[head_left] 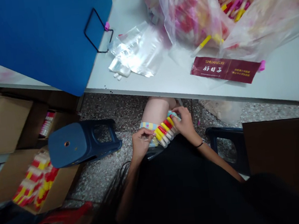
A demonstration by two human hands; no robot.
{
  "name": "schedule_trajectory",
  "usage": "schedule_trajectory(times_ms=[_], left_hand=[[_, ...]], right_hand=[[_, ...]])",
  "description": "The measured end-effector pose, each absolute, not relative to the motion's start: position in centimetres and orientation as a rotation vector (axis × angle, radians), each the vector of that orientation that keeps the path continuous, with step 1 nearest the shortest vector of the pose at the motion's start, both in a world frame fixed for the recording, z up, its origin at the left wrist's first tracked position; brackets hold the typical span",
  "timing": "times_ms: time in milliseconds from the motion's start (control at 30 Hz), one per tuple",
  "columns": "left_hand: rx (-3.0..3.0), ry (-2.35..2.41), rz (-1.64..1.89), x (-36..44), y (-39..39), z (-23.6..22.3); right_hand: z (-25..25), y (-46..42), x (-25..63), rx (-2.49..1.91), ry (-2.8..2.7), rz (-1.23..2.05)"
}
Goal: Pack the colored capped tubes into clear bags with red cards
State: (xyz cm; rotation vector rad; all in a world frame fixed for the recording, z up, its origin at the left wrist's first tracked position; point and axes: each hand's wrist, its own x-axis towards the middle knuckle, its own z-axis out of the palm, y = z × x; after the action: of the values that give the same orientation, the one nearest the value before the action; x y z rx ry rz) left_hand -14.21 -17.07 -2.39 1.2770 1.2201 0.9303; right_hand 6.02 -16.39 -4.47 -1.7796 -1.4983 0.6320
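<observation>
Row of capped tubes (165, 130) held over the lap, below the table edge, between the two hands. Caps red and yellow, bodies whitish, rounded, laid side by side on a slant. The right end of the row is partly covered by the fingers, so no sure count.

Left hand (140, 143): thumb and fingertips brought close at the left end of the row; cannot tell whether they pinch a tube, clear film or nothing. Right hand (184, 122): thumb and fingers clamped on the opposite end, dark band (200, 144) at the wrist. Hands apart, the row spanning them.

White table (181, 83): smooth top, cut off by the frame. Clear packets (145, 51) glossy, crinkled, glare washing out detail. Plastic bag (190, 18) thin and cloudy, its red and yellow contents blurred. Maroon label (225, 69) flat, oblong; "SHUANGXI" legible, smaller print not.

Blue panel (36, 31) smooth, running out of frame. Below, blue stool (67, 143) of moulded plastic; cardboard carton (62, 187) of more tubes, blurred. Floor (92, 107) speckled. Brown board (284, 154) at right too dark to read.
</observation>
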Motion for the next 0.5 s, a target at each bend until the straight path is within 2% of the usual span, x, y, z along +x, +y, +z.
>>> schedule_trajectory(times_ms=[167,267,400,500], left_hand=[[1.553,1.287,1.062,-14.2,-17.3,-2.3],[1.607,1.374,1.149,-14.3,-17.3,-2.0],[1.331,1.531,1.134,-15.4,-16.7,-1.3],[0.935,1.44,0.892,-17.0,-15.8,-0.6]], right_hand=[[-7.5,-16.6,7.4,-1.702,-1.113,1.183],[-7.5,-16.4,7.0,-1.587,-0.973,1.339],[-5.2,-16.4,6.4,-1.311,-0.746,1.578],[-3.9,-16.5,6.3,-1.196,-0.493,1.619]])
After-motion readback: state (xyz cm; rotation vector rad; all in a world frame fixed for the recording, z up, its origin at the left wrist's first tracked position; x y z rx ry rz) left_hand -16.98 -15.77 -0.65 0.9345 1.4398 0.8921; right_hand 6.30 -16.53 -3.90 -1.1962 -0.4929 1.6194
